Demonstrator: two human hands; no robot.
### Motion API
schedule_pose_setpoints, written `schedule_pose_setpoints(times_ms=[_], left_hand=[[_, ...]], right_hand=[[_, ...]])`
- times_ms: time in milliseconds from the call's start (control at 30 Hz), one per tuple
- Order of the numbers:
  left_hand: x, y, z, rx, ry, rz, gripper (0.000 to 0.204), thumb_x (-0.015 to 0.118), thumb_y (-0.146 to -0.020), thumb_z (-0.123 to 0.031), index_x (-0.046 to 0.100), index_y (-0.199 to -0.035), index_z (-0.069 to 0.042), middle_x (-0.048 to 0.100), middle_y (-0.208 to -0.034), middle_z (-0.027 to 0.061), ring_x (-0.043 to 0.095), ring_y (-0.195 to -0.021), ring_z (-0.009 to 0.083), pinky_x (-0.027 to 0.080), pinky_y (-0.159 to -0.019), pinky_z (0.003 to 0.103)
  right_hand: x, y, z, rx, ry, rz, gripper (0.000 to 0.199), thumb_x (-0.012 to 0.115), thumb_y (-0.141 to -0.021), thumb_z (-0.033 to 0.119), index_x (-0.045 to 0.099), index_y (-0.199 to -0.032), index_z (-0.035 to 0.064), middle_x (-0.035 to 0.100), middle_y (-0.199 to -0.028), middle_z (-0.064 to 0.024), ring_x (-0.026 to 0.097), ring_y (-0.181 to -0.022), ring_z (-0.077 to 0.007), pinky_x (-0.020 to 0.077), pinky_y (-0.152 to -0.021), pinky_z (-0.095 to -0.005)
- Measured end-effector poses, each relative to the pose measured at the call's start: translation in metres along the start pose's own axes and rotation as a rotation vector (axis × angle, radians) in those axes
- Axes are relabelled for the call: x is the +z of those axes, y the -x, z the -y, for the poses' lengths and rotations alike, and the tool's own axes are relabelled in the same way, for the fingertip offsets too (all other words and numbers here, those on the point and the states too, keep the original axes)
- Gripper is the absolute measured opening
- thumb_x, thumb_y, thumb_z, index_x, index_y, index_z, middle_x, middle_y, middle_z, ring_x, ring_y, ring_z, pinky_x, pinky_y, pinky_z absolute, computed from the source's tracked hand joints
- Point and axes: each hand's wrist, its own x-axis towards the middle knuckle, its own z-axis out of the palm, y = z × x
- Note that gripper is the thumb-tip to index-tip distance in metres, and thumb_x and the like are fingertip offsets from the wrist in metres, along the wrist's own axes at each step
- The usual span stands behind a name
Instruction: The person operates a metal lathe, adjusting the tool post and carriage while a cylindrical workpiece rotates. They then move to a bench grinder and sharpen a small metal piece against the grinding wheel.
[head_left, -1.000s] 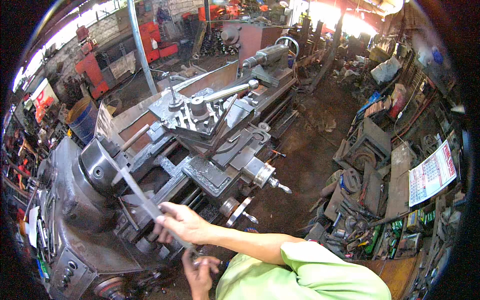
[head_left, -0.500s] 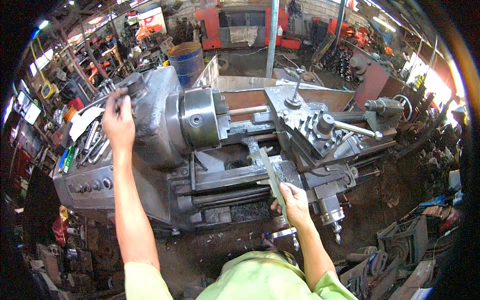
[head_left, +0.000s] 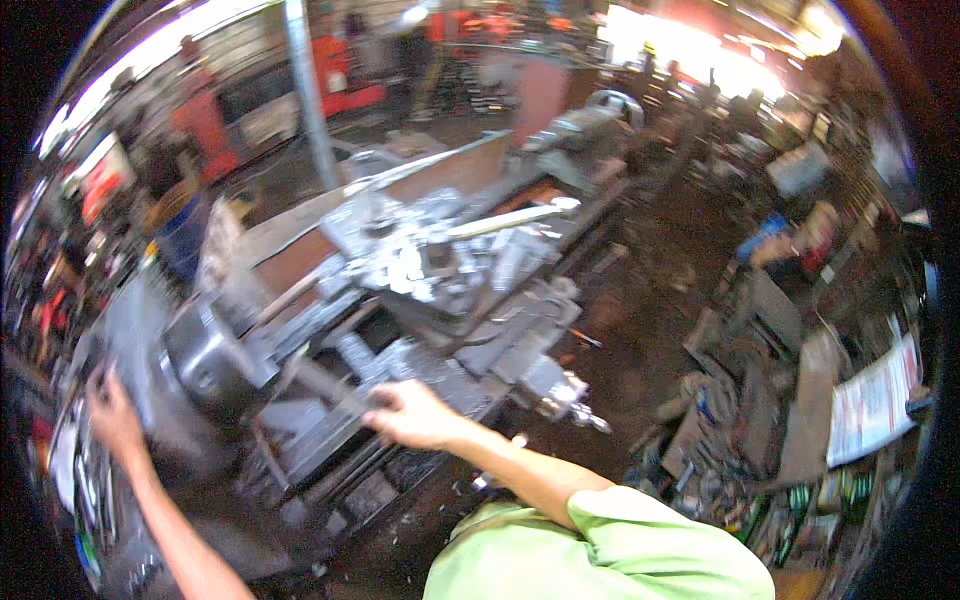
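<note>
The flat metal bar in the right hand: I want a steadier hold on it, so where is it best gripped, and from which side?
Grip the bar at its near end, where the right hand has it, coming from the right; its far end angles up-left over the lathe.

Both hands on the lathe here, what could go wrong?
1. The right hand holds a flat metal bar just beside the chuck; if the chuck turns, the bar or the fingers might get caught.
2. The left hand rests on the headstock while the view is motion-blurred, so it may land on the wrong spot.
3. Scrap metal crowds the floor: tripping hazard.
</note>
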Motion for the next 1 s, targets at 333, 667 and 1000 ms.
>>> schedule_pose_setpoints(times_ms=[333, 667, 1000], left_hand=[[0.005, -0.010, 0.032, 0.140, 0.330, 0.238, 0.038, 0.049, -0.100, -0.029, 0.062, -0.119, 0.000, 0.065, -0.116, 0.0136, 0.058, -0.106, 0.0243, 0.043, -0.093, 0.035], [-0.010, 0.012, 0.000, 0.223, 0.256, 0.229, 0.031, 0.056, -0.095, -0.023, 0.064, -0.113, 0.001, 0.069, -0.107, 0.0150, 0.063, -0.098, 0.0244, 0.046, -0.090, 0.034], [-0.011, 0.019, -0.025, 0.051, 0.246, 0.024, 0.023, 0.069, -0.086, -0.025, 0.070, -0.095, -0.004, 0.067, -0.074, 0.0085, 0.063, -0.067, 0.0156, 0.049, -0.065, 0.029]], right_hand=[[0.105, -0.033, 0.101, -0.460, 0.310, 0.162, 0.018, 0.065, -0.084, 0.023, 0.064, -0.093, 0.0079, 0.066, -0.078, -0.0219, 0.065, -0.080, -0.0438, 0.0509, -0.070, -0.0545], [0.159, -0.071, 0.140, -0.518, 0.247, 0.316, 0.029, 0.063, -0.085, 0.025, 0.069, -0.103, 0.0033, 0.066, -0.091, -0.0253, 0.066, -0.092, -0.0392, 0.0518, -0.082, -0.0471], [0.019, -0.080, 0.043, -0.015, -0.536, 0.165, 0.029, 0.057, -0.095, 0.020, 0.062, -0.112, -0.0026, 0.064, -0.089, -0.0065, 0.055, -0.073, -0.0111, 0.0450, -0.066, -0.0247]])
